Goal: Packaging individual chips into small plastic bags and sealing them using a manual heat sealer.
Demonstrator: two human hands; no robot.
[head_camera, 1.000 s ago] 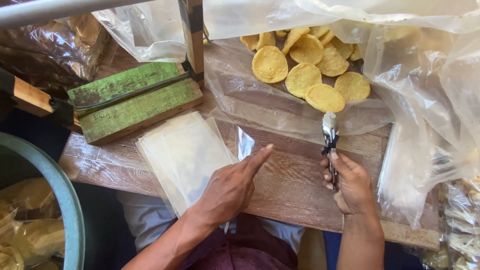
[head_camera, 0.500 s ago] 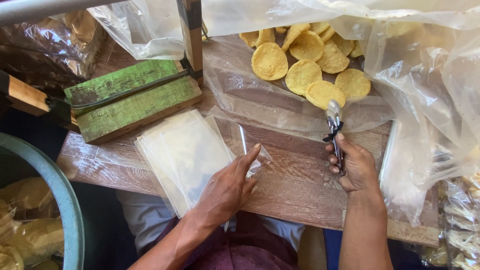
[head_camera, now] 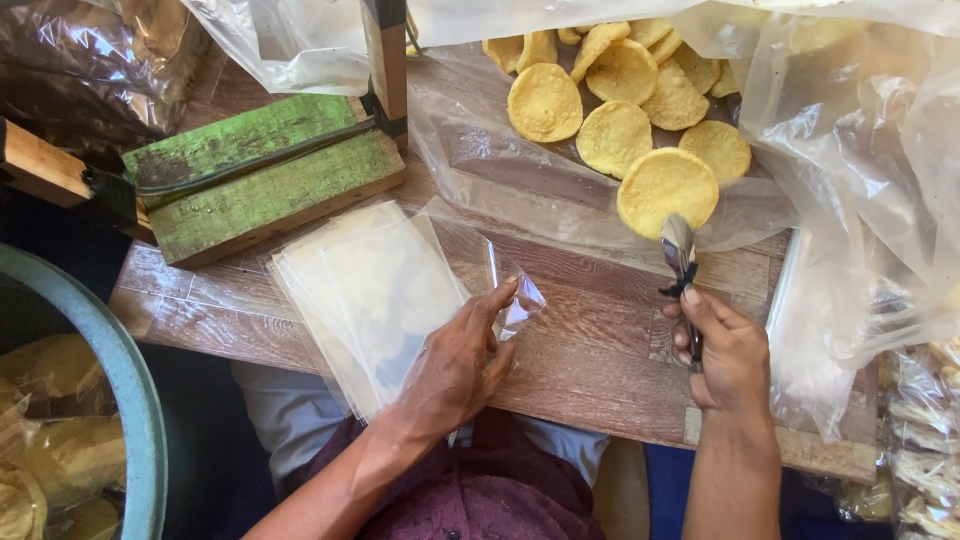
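Observation:
My left hand (head_camera: 455,365) rests on a stack of clear plastic bags (head_camera: 360,290) and pinches the edge of one small clear bag (head_camera: 512,295), lifting it off the wooden table (head_camera: 590,350). My right hand (head_camera: 730,355) grips metal tongs (head_camera: 680,262), their tips pointing up at the nearest round yellow cracker (head_camera: 665,188). A pile of several yellow crackers (head_camera: 620,95) lies on a plastic sheet at the far side.
A green wooden block with a dark bar (head_camera: 260,175) sits at the left. A teal basin (head_camera: 110,400) holding packed crackers stands at lower left. Large crumpled plastic sheeting (head_camera: 860,170) covers the right side, with bagged snacks (head_camera: 925,440) below it.
My left hand's fingers have closed on one clear bag and raised its edge. My right hand has moved the tongs slightly up toward the crackers.

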